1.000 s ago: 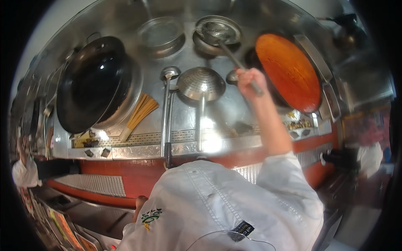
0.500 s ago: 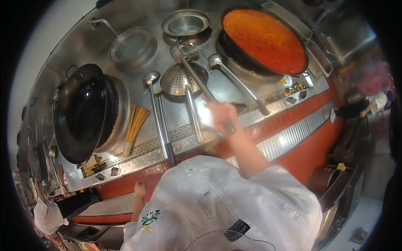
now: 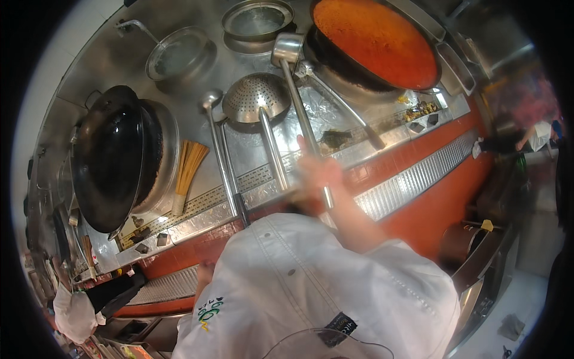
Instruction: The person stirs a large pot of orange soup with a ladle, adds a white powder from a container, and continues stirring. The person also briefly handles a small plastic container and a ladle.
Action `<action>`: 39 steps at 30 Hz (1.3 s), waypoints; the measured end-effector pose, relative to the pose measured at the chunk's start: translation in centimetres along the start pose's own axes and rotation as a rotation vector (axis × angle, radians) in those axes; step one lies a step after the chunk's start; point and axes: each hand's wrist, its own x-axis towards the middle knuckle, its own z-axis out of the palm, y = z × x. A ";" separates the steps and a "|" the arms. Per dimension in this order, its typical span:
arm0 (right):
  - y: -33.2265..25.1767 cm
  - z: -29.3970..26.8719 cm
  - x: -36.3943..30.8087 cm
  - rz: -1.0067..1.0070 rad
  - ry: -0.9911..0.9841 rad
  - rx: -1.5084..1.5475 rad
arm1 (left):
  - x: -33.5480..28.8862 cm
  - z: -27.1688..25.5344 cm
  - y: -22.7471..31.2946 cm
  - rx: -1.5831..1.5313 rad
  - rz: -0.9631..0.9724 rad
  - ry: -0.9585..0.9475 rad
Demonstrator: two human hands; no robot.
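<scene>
My right hand point(image 3: 323, 179), smeared by motion, is closed round the long handle of a steel ladle point(image 3: 289, 51). The ladle's bowl is raised over the stove top, just left of a large wok of red-orange liquid point(image 3: 373, 45). Beside it a perforated strainer point(image 3: 254, 96) lies with its handle toward me. Left of the strainer rests another ladle point(image 3: 210, 100); a further long-handled ladle point(image 3: 344, 99) lies at its right. My left hand point(image 3: 205, 272) hangs low by my body, well away from the utensils; its fingers are too unclear to read.
A black wok point(image 3: 107, 161) stands tilted at the left, with a bamboo brush point(image 3: 189, 173) beside it. Two round water basins point(image 3: 182, 54) point(image 3: 257, 23) sit at the back, one under a faucet point(image 3: 140, 25). Other people point(image 3: 75, 311) point(image 3: 538, 136) stand at both sides.
The ladle in my right hand has swung rightward off the strainer, and its bowl has turned so its outer side shows. The whole view has shifted slightly.
</scene>
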 end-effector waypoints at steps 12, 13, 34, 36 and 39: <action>-1.1 4.6 1.2 0.278 0.006 -0.200 | 5.9 -8.8 12.6 0.007 0.181 0.659; -1.4 5.3 2.1 0.275 0.030 -0.295 | 7.1 -9.4 14.1 0.122 0.129 0.659; -4.1 2.4 42.9 -0.139 0.422 -3.229 | 0.5 -15.4 19.1 -0.141 -0.027 0.309; -3.3 1.8 45.3 0.108 0.519 -2.876 | -1.5 -15.7 19.1 -0.217 -0.065 0.306; -2.9 2.4 45.9 0.327 0.668 -1.622 | -2.6 -15.9 19.0 -0.232 -0.049 0.350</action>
